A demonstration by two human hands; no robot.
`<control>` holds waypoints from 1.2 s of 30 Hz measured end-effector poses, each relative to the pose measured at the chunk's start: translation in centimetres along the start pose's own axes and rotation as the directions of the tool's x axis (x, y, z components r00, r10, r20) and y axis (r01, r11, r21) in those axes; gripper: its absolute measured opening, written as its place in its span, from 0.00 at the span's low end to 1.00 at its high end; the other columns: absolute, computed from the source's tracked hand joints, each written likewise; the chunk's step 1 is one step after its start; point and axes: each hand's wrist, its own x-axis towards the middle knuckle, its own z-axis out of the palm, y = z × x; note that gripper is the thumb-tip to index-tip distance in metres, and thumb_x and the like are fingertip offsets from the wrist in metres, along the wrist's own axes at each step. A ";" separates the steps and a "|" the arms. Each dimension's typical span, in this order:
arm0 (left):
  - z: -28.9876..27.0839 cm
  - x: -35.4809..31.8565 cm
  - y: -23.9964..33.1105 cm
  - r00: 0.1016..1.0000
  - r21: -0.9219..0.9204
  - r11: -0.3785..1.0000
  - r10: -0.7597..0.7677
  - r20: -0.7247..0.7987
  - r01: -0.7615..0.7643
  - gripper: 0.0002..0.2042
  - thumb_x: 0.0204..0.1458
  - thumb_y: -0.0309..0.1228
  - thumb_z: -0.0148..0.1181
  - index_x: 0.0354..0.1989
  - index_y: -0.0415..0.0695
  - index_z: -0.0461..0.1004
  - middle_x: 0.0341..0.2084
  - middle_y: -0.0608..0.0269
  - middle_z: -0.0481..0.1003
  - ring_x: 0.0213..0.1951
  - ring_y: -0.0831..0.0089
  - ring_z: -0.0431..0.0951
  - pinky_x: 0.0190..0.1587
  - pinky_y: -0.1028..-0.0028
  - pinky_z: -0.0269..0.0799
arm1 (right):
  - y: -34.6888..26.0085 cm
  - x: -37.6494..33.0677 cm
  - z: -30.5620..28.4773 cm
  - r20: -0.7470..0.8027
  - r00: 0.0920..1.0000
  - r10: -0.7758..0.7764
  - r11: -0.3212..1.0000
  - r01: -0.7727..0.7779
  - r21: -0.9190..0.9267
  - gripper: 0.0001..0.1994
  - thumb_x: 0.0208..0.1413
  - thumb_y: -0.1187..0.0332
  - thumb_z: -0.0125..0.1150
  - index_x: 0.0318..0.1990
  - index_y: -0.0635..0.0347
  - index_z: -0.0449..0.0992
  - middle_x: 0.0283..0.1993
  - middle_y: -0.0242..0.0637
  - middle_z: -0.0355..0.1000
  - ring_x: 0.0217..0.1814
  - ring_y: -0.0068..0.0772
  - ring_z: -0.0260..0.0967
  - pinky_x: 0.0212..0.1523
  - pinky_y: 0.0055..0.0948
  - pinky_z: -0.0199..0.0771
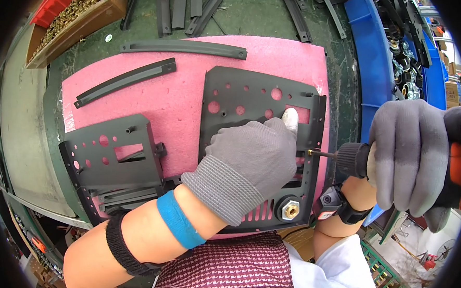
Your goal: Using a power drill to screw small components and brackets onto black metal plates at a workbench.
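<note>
A black perforated metal panel [253,88] lies on a pink foam sheet. My left hand [252,161], in a grey glove with a pale fingertip, is closed over the panel's middle, its fingers mostly hidden underneath. My right hand [411,155], gloved too, is wrapped round a power screwdriver [352,159] with an orange and black body. The driver's bit points left, a small brass-coloured screw [310,152] at its tip, by the panel's right flange. Near the panel's lower right corner sits a brass fitting with a hex nut [291,209].
A smaller black panel [112,171] lies left on the foam [182,110]. Two black strips [128,81] rest beyond it, with more bars [179,8] on the green table. A box of small brass parts [73,27] stands far left, blue bins [374,48] at right.
</note>
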 end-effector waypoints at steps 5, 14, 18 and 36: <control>-0.1 0.1 0.1 0.999 0.009 1.000 -0.024 0.034 0.024 0.25 0.56 0.40 0.54 0.58 0.36 0.65 0.22 0.63 0.69 0.21 0.73 0.73 0.17 0.71 0.70 | -0.3 0.0 0.0 0.047 0.998 0.049 0.997 -0.046 -0.056 0.44 0.45 0.72 0.72 0.68 0.54 0.50 0.33 0.37 0.77 0.26 0.29 0.77 0.31 0.27 0.85; 0.1 0.1 0.0 1.000 0.036 0.999 0.001 0.004 -0.001 0.26 0.57 0.40 0.53 0.59 0.36 0.64 0.23 0.62 0.70 0.21 0.72 0.74 0.17 0.70 0.71 | -0.6 0.9 0.0 0.079 0.992 0.095 0.993 -0.089 -0.074 0.47 0.44 0.74 0.72 0.69 0.60 0.44 0.32 0.40 0.77 0.25 0.30 0.76 0.29 0.27 0.85; 0.0 0.1 0.0 0.997 -0.013 0.999 -0.030 0.070 0.031 0.26 0.57 0.40 0.53 0.59 0.36 0.64 0.23 0.62 0.70 0.22 0.71 0.74 0.17 0.70 0.71 | -0.5 0.8 0.1 0.079 0.995 0.065 0.998 -0.063 -0.032 0.48 0.44 0.75 0.72 0.69 0.61 0.44 0.32 0.40 0.76 0.24 0.30 0.75 0.29 0.27 0.84; -0.2 0.1 -0.2 0.999 -0.023 1.000 -0.012 0.046 0.013 0.25 0.57 0.41 0.52 0.60 0.38 0.64 0.27 0.61 0.70 0.24 0.69 0.75 0.20 0.69 0.72 | 0.8 0.3 1.6 -0.065 0.994 -0.085 0.988 0.076 -0.131 0.39 0.49 0.73 0.68 0.66 0.52 0.51 0.28 0.39 0.75 0.21 0.29 0.73 0.24 0.26 0.80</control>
